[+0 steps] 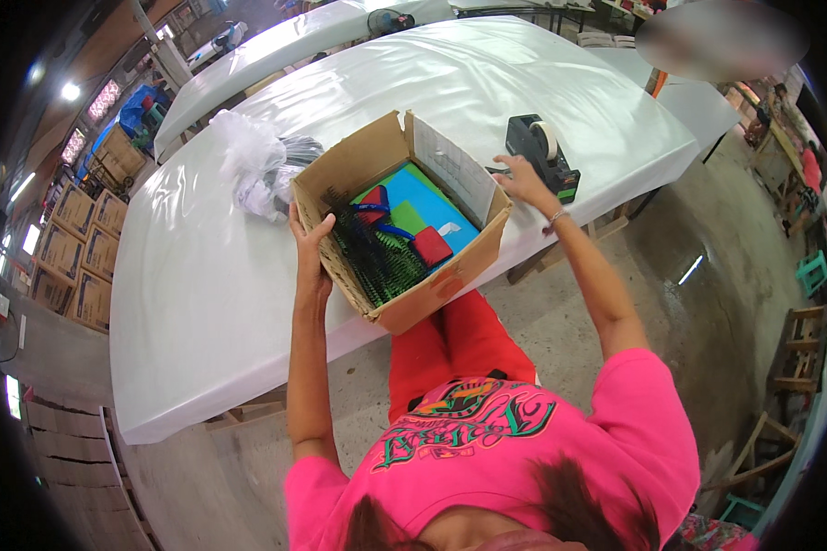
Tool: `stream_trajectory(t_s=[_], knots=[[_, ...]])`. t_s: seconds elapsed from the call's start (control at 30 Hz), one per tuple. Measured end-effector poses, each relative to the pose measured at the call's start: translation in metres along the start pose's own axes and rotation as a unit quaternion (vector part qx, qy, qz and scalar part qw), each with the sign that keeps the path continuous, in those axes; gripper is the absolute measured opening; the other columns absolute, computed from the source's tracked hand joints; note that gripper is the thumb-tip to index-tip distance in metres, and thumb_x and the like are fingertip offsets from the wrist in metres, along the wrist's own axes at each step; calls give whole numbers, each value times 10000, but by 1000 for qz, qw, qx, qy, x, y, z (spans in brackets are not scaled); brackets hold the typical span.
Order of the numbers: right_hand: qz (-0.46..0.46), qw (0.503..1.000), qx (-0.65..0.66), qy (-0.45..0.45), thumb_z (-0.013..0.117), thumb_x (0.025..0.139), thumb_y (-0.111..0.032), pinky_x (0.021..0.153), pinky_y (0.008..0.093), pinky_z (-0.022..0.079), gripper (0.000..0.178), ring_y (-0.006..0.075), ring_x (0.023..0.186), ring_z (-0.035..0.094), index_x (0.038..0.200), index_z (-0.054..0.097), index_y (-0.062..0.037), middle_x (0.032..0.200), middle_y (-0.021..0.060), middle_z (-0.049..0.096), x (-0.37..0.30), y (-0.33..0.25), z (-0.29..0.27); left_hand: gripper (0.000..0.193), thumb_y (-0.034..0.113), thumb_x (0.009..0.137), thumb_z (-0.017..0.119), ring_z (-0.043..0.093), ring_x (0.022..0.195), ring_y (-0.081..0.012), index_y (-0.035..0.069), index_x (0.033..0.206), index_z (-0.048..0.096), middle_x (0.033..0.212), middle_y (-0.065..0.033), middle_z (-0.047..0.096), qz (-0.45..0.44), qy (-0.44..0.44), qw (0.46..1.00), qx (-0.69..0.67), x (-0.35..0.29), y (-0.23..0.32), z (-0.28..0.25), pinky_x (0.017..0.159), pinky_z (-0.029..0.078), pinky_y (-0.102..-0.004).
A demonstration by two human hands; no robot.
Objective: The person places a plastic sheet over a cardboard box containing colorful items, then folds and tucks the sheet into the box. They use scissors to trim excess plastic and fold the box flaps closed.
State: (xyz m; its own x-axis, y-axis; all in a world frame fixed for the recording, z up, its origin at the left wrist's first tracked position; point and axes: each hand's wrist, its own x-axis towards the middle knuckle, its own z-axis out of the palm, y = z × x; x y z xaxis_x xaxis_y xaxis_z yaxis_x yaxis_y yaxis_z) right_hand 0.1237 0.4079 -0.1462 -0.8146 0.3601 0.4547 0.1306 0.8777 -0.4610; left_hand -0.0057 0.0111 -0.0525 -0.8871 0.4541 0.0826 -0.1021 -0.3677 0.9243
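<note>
An open cardboard box [450,292] sits at the near edge of the white-covered table, its flaps up. My left hand [311,237] grips its left wall, thumb over the rim and fingers outside. Inside lie a flat blue sheet [423,197], green pieces, black and green bristly coil-like strips [377,262], and red pieces with blue edges [432,246]. My right hand [528,182] hovers past the box's right side, fingers apart, near a black tape dispenser [549,156] with a pale roll. A thin dark thing by its fingertips is too small to make out.
A crumpled clear plastic bag [253,165] with dark contents lies left of the box. Another white-covered table [285,50] stands beyond. Stacked cartons [78,248] are at the far left; wooden stools [799,354] stand on the floor at right.
</note>
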Motion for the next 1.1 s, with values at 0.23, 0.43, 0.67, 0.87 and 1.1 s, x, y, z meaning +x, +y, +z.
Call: stream_trajectory(t_s=[0.23, 0.43, 0.67, 0.87, 1.1], knots=[[56, 985, -155, 44, 596, 863, -156, 849, 442, 475, 312, 353, 1016, 545, 1130, 559, 1, 1062, 208, 552, -41, -42, 28, 789, -19, 732, 523, 467, 1174, -279, 63, 1438, 179, 1337, -134, 373, 83, 53, 995, -33, 19, -12, -3, 981, 431, -379], [182, 959, -219, -1, 722, 757, -181, 849, 460, 484, 447, 372, 1110, 477, 1106, 546, 37, 1193, 203, 476, -48, -38, 27, 698, -19, 732, 531, 467, 1175, -269, 53, 1377, 274, 1329, -130, 394, 77, 29, 994, -73, 19, -17, 6, 985, 425, -365], [136, 981, -90, -103, 722, 599, -292, 852, 452, 468, 559, 402, 991, 549, 986, 573, 81, 964, 253, 599, -50, -16, 4, 655, -1, 762, 548, 452, 1191, -252, 56, 1363, 291, 1327, -114, 395, 78, 27, 993, -79, 17, -16, 1, 993, 413, -359], [241, 937, 253, 9, 769, 653, -157, 645, 336, 524, 583, 241, 788, 618, 1131, 504, 45, 795, 121, 590, -78, -46, -17, 629, 15, 796, 540, 449, 1190, -241, 65, 1371, 287, 1322, -128, 386, 71, 26, 993, -87, 10, -15, -1, 997, 410, -362], [255, 826, 487, 121, 762, 753, -77, 655, 260, 531, 588, 114, 745, 557, 1250, 448, -44, 877, 46, 560, -66, -81, -65, 601, 111, 837, 567, 445, 1197, -267, 95, 1381, 312, 1321, -146, 392, 93, 68, 985, 128, 13, -13, -5, 997, 399, -395]])
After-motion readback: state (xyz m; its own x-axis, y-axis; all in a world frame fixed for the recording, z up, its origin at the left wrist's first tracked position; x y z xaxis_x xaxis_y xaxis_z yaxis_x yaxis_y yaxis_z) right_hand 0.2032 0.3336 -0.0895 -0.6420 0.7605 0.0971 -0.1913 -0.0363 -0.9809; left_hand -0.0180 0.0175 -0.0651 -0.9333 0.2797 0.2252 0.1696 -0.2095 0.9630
